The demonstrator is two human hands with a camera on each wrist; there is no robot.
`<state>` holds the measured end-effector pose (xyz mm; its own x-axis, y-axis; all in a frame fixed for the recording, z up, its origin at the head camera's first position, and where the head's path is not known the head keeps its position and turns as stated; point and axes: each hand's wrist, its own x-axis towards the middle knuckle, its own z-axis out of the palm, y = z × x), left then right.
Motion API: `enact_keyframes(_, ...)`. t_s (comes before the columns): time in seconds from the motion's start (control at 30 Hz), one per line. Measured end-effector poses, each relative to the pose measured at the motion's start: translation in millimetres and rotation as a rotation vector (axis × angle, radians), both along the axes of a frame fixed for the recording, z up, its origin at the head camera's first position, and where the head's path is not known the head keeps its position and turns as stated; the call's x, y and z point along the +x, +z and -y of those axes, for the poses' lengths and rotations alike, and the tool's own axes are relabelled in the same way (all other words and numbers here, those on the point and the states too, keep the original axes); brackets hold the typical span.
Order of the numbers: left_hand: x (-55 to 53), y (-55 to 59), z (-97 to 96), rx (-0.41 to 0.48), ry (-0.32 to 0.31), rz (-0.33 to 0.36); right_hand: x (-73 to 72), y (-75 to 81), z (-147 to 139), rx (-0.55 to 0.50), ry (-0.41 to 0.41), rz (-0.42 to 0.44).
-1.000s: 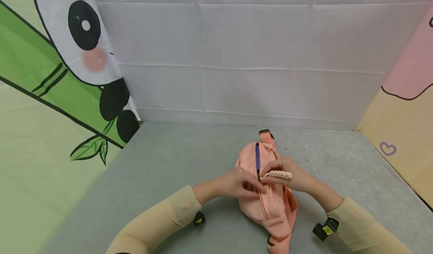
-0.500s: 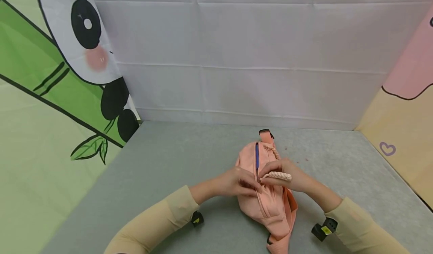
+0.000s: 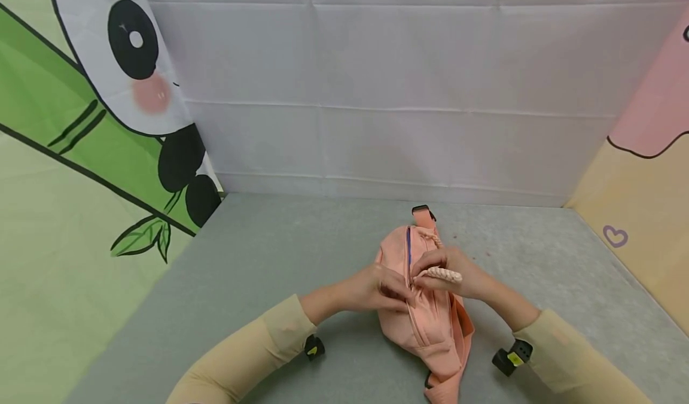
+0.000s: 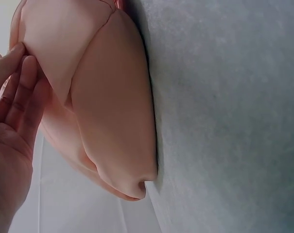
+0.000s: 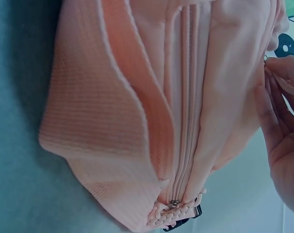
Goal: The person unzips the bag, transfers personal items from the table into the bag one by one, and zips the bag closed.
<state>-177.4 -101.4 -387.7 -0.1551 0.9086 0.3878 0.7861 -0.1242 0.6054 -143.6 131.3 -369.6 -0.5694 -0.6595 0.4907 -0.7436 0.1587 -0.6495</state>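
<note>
A pink waist bag (image 3: 397, 332) stands on the grey table, its main zipper running lengthwise. My right hand (image 3: 468, 275) pinches the zipper's pull, whose cream braided cord (image 3: 445, 274) sticks out past the fingers. Just beside it, my left hand (image 3: 368, 289) pinches the fabric along the zipper. Beyond the hands, a narrow blue strip (image 3: 409, 249) shows through the opening. The left wrist view has the left hand (image 4: 13, 126) with thumb and fingers at the bag's edge (image 4: 112, 97). In the right wrist view, a second zipper (image 5: 189, 102) runs along the bag's front.
A wide pink strap (image 5: 88, 111) loops down the bag's right side. A black buckle (image 3: 422, 210) lies at its far end, near another braided cord (image 5: 173, 216). White cloth (image 3: 344, 93) backs the table (image 3: 280, 230), with printed panels at both sides.
The blue strip in the opening has become narrower. My right hand has shifted slightly away from me and left with the zipper pull; the left hand has edged slightly left.
</note>
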Motion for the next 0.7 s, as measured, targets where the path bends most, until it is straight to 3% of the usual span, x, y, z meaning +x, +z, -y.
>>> enact_keyframes(0.13, -3.2, -2.5, -4.2, -0.006, 0.006, -0.019, -10.9, -4.2, -6, 0.011, -0.039, -0.017)
enact_keyframes(0.3, -8.1, -8.0, -11.5, -0.038, 0.018, 0.023, -27.2, -11.8, -17, 0.032, -0.090, 0.009)
enact_keyframes(0.47, -9.5, -10.4, -20.5, -0.058, 0.023, 0.065, -40.9, -12.8, -29, 0.054, -0.188, 0.071)
enact_keyframes(0.7, -11.9, -14.0, -34.5, -0.085, 0.019, 0.066, -70.2, -15.2, -47, 0.074, -0.319, 0.128)
